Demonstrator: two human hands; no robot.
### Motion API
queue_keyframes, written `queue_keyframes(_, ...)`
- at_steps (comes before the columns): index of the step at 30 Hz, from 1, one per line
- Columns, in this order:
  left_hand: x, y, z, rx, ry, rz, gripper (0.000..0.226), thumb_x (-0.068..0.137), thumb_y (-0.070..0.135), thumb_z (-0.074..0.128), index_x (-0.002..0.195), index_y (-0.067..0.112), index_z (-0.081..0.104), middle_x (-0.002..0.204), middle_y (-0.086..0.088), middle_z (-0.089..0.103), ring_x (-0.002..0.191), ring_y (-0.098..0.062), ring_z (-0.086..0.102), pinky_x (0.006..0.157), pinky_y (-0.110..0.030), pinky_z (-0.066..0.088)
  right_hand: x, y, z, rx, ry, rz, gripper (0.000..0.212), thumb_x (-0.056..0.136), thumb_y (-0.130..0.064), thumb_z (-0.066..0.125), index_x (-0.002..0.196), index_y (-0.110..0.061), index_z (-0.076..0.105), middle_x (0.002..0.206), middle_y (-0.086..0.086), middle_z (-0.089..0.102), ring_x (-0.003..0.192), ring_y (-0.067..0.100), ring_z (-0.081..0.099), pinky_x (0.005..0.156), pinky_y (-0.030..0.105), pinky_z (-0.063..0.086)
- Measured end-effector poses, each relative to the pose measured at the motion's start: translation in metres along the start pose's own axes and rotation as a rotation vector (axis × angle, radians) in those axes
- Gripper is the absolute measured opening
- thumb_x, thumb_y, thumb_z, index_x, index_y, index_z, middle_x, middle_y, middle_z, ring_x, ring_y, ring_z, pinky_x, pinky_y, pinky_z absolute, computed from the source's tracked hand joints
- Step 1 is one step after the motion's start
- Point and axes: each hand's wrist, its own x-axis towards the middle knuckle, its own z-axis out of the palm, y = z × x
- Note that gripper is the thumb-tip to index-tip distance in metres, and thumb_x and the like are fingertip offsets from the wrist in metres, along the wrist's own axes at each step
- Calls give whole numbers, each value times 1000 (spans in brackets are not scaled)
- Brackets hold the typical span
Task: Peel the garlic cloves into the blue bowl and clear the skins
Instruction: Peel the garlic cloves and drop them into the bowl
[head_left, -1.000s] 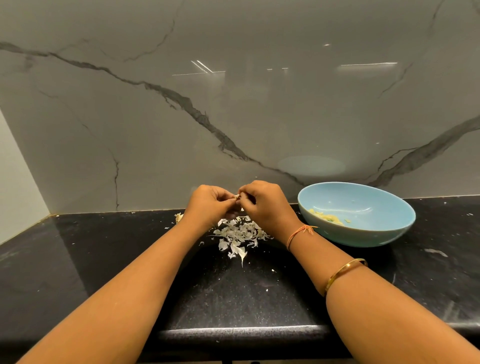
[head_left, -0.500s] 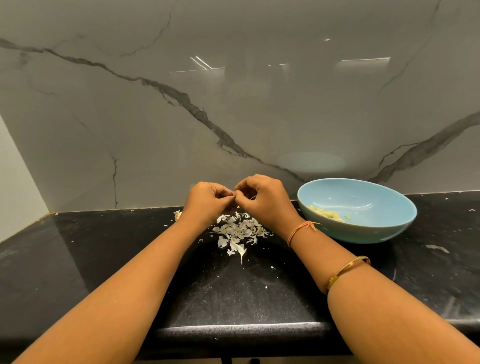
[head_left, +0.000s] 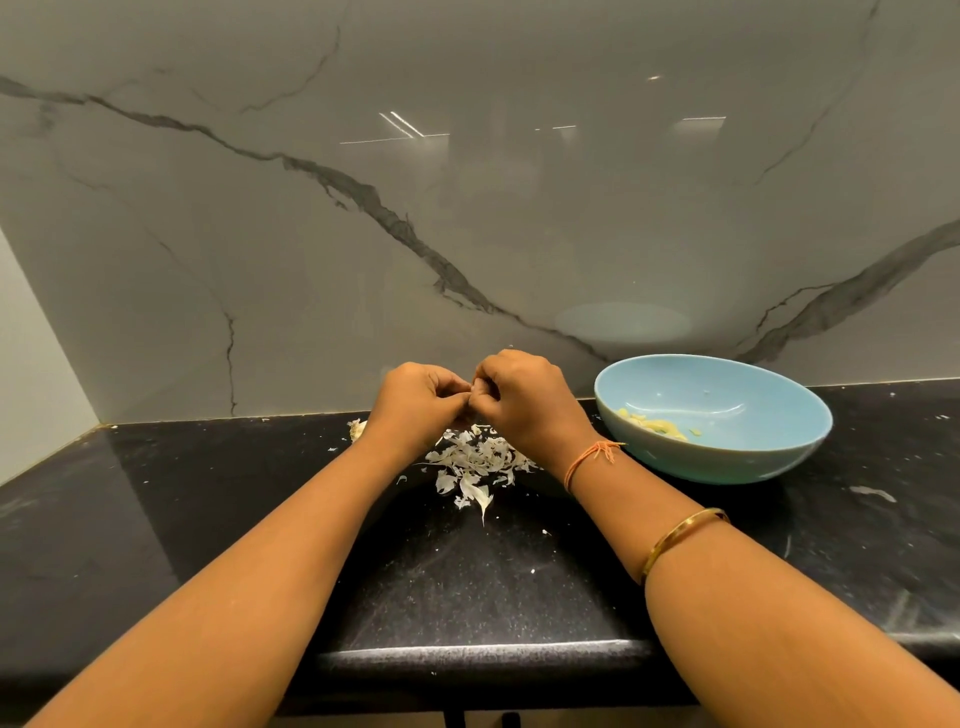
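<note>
My left hand (head_left: 415, 402) and my right hand (head_left: 524, 400) meet fingertip to fingertip just above a heap of white garlic skins (head_left: 475, 462) on the black counter. Both hands have curled fingers pinching a small garlic clove between them; the clove itself is almost fully hidden by the fingers. To the right stands the blue bowl (head_left: 737, 457), tilted toward me, with several pale peeled cloves (head_left: 652, 423) at its bottom. A bit of unpeeled garlic (head_left: 357, 428) pokes out behind my left wrist.
The black stone counter (head_left: 208, 509) meets a grey marble backsplash (head_left: 363, 234) right behind my hands. Small skin scraps (head_left: 875, 492) lie scattered to the right of the bowl. The counter's front edge (head_left: 478, 652) runs below my forearms.
My hands have stayed together over the skin heap, with only small finger movements on the clove. The camera view shifted slightly.
</note>
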Motion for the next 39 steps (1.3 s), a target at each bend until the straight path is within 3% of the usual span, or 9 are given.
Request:
queue_keyframes(3, 0, 1, 0, -44, -20, 2, 10, 86, 4, 65, 81, 7, 73, 64, 3, 68, 61, -12, 68, 67, -26, 59, 0, 4, -1, 190, 69, 112, 13, 85, -9, 56, 81, -4, 67, 82, 9, 67, 72, 17, 54, 69, 33, 45)
queue_keyframes(7, -1, 3, -1, -122, -37, 7, 19, 85, 2, 66, 74, 17, 69, 66, 2, 68, 59, -9, 67, 64, -23, 58, -1, 5, 0, 275, 67, 219, 13, 86, -8, 57, 82, -3, 68, 80, 9, 68, 70, 14, 54, 65, 23, 41)
queue_keyframes(12, -3, 3, -1, -196, 19, -6, 4, 82, 3, 69, 80, 6, 71, 64, 0, 68, 53, -3, 64, 55, -15, 52, -1, 9, 1, 273, 80, 331, 17, 89, -14, 56, 80, -3, 66, 78, 10, 67, 68, 17, 54, 64, 28, 42)
queue_keyframes(16, -3, 2, -2, -191, 56, 1, 5, 81, 6, 71, 79, 10, 71, 68, 0, 69, 58, -5, 67, 60, -18, 55, -3, 6, 0, 330, 116, 312, 26, 89, -22, 59, 73, -3, 67, 66, 6, 62, 63, 18, 54, 64, 34, 46)
queue_keyframes(23, -4, 0, -3, -144, 96, 9, 14, 79, 7, 73, 73, 20, 70, 69, -1, 70, 67, -17, 70, 71, -34, 59, -4, 1, -1, 475, 125, 257, 7, 81, -10, 65, 81, -8, 72, 79, 1, 61, 64, 9, 55, 71, 29, 55)
queue_keyframes(27, -5, 1, -3, -111, 102, 33, 15, 79, 8, 73, 72, 20, 70, 71, -3, 70, 70, -22, 71, 73, -40, 59, -4, 2, 1, 458, 121, 251, 7, 81, -12, 67, 80, -7, 71, 73, -8, 54, 61, 4, 51, 86, 27, 46)
queue_keyframes(32, -5, 3, -2, -92, 111, 38, 14, 80, 6, 72, 73, 18, 70, 70, -2, 69, 68, -20, 70, 72, -37, 59, -4, 2, 0, 429, 114, 226, 6, 82, -12, 66, 80, -8, 70, 79, -2, 56, 62, 4, 50, 64, 17, 46)
queue_keyframes(36, -5, 2, -2, -90, 123, 34, 14, 79, 6, 73, 72, 18, 70, 68, 0, 68, 65, -14, 69, 69, -30, 59, -4, 3, 1, 447, 109, 232, 5, 82, -11, 66, 80, -8, 70, 80, -1, 56, 62, 3, 51, 65, 18, 47)
queue_keyframes(39, -6, 2, -2, -72, 130, 38, 5, 80, 5, 72, 78, 10, 72, 67, 1, 68, 61, -8, 67, 63, -22, 57, -4, 3, 3, 467, 114, 243, 6, 82, -12, 67, 80, -8, 71, 78, -2, 57, 63, 5, 52, 74, 22, 49)
